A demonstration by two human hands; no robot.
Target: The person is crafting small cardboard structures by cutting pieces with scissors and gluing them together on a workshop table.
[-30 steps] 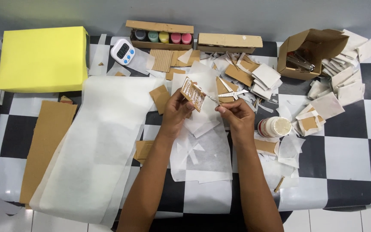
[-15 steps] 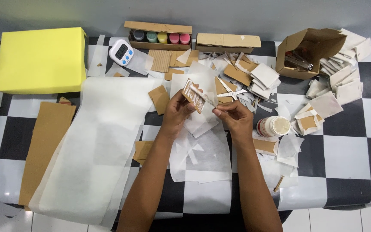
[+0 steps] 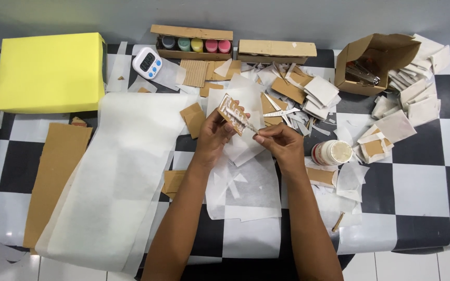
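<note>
Head view: the left hand (image 3: 215, 134) pinched a small cardboard piece (image 3: 233, 114), raised above the bench (image 3: 423, 182). The right hand (image 3: 281, 144) pinched a thin applicator stick (image 3: 248, 124), its tip touching the piece's face. Risk: excess pressure could bend the piece or smear white paste onto fingers. The glue jar (image 3: 333, 153) stood open just beside the right hand.

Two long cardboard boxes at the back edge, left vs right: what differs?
The left box stands open toward the camera, showing a row of small coloured pots; the right box looks shut, and nothing inside it shows. The left box sits beside the white timer; the right box is nearer the open carton. Both are brown cardboard, long and low, lying along the table's back edge.
</note>
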